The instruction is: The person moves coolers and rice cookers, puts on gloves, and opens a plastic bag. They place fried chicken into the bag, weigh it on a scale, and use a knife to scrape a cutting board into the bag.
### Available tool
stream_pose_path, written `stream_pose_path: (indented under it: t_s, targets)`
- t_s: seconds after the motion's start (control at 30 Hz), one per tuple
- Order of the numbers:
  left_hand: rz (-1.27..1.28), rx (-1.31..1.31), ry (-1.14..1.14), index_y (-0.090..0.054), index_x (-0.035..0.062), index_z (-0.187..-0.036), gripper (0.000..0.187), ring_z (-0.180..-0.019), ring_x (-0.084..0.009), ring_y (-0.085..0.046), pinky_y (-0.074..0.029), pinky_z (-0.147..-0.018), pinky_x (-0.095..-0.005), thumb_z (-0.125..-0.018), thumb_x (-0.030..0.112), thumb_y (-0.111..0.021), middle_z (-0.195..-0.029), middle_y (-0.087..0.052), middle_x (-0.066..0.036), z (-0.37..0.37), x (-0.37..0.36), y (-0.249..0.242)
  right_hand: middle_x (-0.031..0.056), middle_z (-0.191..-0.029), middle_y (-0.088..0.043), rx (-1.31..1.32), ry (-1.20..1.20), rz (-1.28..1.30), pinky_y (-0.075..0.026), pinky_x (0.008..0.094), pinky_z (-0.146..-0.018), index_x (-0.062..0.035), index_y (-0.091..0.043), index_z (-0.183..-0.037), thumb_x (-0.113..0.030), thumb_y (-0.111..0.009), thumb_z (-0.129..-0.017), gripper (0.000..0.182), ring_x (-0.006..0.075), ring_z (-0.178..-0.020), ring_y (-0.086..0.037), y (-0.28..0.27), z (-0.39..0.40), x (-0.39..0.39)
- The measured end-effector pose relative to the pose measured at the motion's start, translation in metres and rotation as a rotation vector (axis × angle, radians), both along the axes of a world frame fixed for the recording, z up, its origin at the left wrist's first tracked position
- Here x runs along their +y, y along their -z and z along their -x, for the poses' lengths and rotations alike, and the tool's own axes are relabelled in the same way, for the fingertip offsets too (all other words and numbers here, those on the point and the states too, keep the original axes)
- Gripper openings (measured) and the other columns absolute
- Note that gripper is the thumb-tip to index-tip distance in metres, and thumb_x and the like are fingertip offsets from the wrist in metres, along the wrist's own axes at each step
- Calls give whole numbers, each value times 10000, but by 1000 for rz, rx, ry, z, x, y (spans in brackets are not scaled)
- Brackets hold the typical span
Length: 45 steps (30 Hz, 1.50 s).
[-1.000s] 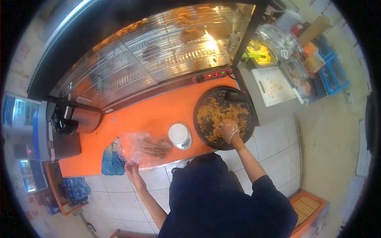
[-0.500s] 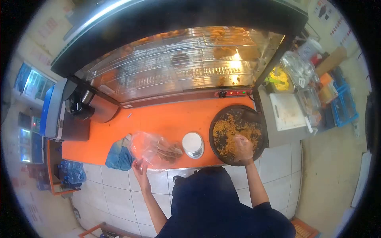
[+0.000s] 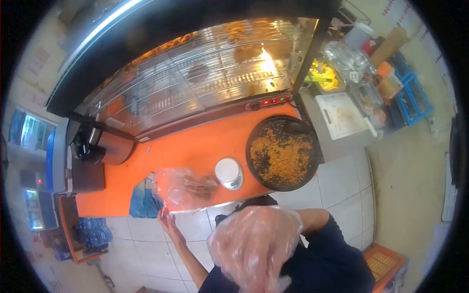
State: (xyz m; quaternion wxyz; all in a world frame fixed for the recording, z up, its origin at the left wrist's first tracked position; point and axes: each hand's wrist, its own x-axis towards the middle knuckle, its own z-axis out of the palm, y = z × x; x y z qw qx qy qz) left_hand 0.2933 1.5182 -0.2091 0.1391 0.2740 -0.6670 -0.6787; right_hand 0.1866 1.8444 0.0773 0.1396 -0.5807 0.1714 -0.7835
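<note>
My right hand (image 3: pixel 256 241), in a clear plastic glove, is raised close to the camera, away from the pan; its fingers are bunched and blurred, and I cannot make out whether they hold anything. A round black pan (image 3: pixel 312 168) with orange-brown crumbs (image 3: pixel 286 154) spread in it sits at the right end of the orange counter (image 3: pixel 195 139). At the counter's front edge, my left hand (image 3: pixel 167 219) touches the near side of a clear plastic bag (image 3: pixel 178 188) with brownish contents at its right. A white round scale (image 3: pixel 228 171) stands between bag and pan.
A glass display cabinet (image 3: pixel 195 73) with lit wire racks stands behind the counter. To the right are a white cutting board (image 3: pixel 342 117), yellow food (image 3: pixel 326 75) in a tray and blue baskets (image 3: pixel 413 100). A blue cloth (image 3: pixel 144 201) lies left of the bag.
My right hand has left the crumbs in the pan and come up close to the camera. My left hand stays by the bag. The view has shifted and tilted.
</note>
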Motion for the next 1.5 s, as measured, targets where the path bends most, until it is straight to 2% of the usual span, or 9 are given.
stream_pose_path:
  t_s: [0.4,0.63,0.77,0.9,0.97,1.1,1.23,1.4,1.5]
  targets:
    - [-20,3,63,-270,98,-1479,617,-1368,-290,-385,-285,-1125,-488,-990,367,-534,-1436,-433,-184,-21,6,11,61,-685,-651,228,-28,302,-431,238,-441,40,-673,-1043,-176,-634,-944,241,139,-513,-596,-14,7,-34]
    - [47,93,41,-190,87,-1520,876,-1420,-302,-291,-252,-1145,-504,-851,310,-709,-1514,-313,-194,-19,28,7,58,-850,-711,-170,602,-397,-499,333,-716,-50,-730,-865,-176,-762,-847,132,196,-788,-646,41,7,11]
    - [450,119,197,-85,77,-1542,1178,-1447,-334,-217,-231,-1167,-479,-694,337,-860,-1535,-243,-182,-8,42,-8,91,-863,-712,-483,769,-862,-529,328,-773,-13,-706,-1048,-207,-718,-879,258,219,-828,-674,115,0,3]
    - [532,83,173,-299,37,-1467,901,-1300,-287,-429,-360,-1076,-430,-756,209,-824,-1408,-438,-168,31,46,16,181,-1065,-698,-342,699,-1598,-531,354,-894,-48,-677,-1177,-262,-651,-915,339,303,-946,-683,137,-7,4]
    - [110,70,206,-456,3,-1374,678,-1164,-242,-551,-428,-999,-384,-797,147,-783,-1270,-578,-147,60,33,42,190,-1077,-693,21,757,-1624,-527,389,-904,-65,-669,-1186,-316,-585,-941,360,333,-959,-678,175,-11,10]
    - [196,168,77,-629,36,-1036,144,-946,-121,-550,-449,-849,-294,-908,85,-673,-986,-611,-3,96,10,27,201,-1127,-672,272,737,-1906,-498,456,-939,-83,-647,-1201,-372,-507,-960,401,376,-1036,-639,198,-19,20]
    - [105,224,-101,-593,14,-1211,324,-963,-113,-590,-463,-830,-272,-894,44,-657,-1136,-647,-45,129,6,-29,204,-1247,-615,29,985,-1935,-457,472,-972,-136,-636,-1214,-410,-606,-883,431,362,-1140,-585,250,-12,75]
    - [37,321,-70,-575,-10,-1227,332,-980,-111,-590,-484,-850,-255,-903,27,-639,-1114,-639,-40,154,-2,-71,289,-1392,-447,96,1977,-1944,-364,545,-1049,-157,-535,-1368,-315,-689,-841,571,480,-1278,-428,319,-31,157]
    - [120,338,72,-597,4,-1155,252,-948,-109,-589,-495,-833,-260,-904,14,-621,-1051,-641,-40,174,-38,-51,304,-1404,-425,-19,2031,-1950,-348,540,-1068,-173,-486,-1415,-318,-678,-852,613,491,-1296,-401,361,-26,182]
